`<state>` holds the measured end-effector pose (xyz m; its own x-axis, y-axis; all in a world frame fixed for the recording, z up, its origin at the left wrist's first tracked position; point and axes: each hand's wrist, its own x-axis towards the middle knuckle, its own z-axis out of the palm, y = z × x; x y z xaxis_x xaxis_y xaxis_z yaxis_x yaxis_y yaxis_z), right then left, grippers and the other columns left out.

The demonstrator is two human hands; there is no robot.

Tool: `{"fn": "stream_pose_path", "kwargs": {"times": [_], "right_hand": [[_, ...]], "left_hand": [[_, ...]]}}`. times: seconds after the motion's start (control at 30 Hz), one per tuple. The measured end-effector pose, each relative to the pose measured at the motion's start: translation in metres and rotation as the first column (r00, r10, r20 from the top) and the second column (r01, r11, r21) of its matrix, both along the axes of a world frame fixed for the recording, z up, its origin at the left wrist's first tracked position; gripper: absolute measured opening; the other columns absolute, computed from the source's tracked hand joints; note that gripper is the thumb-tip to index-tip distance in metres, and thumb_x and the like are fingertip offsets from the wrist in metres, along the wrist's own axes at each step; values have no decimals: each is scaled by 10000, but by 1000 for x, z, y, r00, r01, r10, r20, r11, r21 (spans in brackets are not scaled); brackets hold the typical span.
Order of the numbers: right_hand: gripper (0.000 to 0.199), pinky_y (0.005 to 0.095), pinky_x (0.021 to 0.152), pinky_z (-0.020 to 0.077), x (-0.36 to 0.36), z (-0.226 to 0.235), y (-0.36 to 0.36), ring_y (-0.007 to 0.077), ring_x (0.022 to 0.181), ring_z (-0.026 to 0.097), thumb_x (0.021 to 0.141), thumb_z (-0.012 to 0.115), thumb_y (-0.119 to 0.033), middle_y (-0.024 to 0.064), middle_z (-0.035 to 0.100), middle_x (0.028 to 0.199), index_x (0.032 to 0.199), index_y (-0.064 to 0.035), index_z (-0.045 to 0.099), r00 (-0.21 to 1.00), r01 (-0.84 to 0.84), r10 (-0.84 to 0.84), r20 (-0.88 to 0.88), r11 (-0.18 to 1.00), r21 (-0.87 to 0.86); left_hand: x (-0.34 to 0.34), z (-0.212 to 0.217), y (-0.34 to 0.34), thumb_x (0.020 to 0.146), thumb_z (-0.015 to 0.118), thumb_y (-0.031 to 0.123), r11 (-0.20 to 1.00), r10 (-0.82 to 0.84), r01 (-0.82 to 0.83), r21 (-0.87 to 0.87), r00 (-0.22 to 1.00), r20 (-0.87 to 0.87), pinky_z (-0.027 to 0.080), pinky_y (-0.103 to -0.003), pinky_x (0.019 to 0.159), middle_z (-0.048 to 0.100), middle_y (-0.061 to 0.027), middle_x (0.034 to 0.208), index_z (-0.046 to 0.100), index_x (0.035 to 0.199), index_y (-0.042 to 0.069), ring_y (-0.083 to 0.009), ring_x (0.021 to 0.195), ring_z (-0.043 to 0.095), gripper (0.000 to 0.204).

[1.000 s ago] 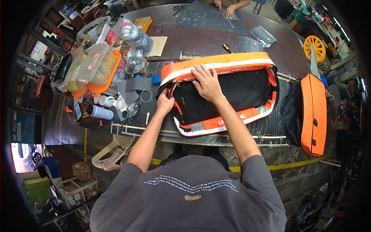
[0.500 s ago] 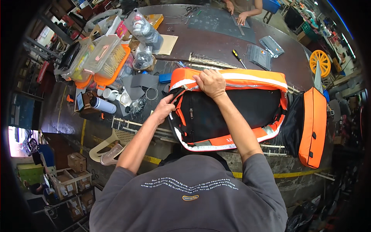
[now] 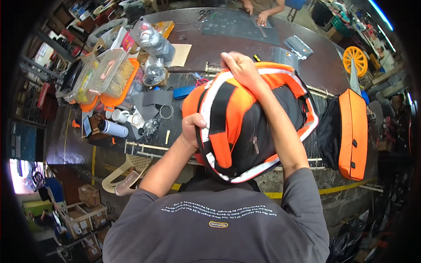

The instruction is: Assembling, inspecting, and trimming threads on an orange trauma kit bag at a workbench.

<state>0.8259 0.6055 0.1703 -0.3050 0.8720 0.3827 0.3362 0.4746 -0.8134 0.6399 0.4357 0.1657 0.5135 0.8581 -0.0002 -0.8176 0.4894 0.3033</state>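
We hold the orange-and-black fabric bag with white reflective stripes (image 3: 250, 127) tipped up over the tabletop's (image 3: 228, 48) near edge, left hand (image 3: 193, 129) clamped on its lower rim, right hand (image 3: 241, 70) gripping its top.

The fingers of the left hand (image 3: 193, 129) are hidden behind the lifted orange-and-black fabric bag (image 3: 250, 122), which also covers part of the dark table (image 3: 228, 50).
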Motion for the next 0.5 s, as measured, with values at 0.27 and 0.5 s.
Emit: {"fn": "stream_pose_path", "kwargs": {"times": [0.27,0.5], "right_hand": [[889,488,1078,454,131,70,-190,446,1276,561,845,694,-695,302,600,1333,1291,69,600,493,662,-591,638,731,165],[1073,571,755,640,156,-41,-364,381,1030,725,914,420,-839,243,559,1398,1515,46,338,634,-298,-637,-439,322,-899]], "left_hand": [[-21,-26,4,683,543,24,1000,-4,3,24,1000,11,355,-554,1215,507,-229,1523,381,1536,-30,-414,1404,499,870],[35,-22,-22,840,703,36,926,-254,374,45,708,-659,547,-354,892,738,-88,1083,673,1234,-11,-208,982,707,398]]}}
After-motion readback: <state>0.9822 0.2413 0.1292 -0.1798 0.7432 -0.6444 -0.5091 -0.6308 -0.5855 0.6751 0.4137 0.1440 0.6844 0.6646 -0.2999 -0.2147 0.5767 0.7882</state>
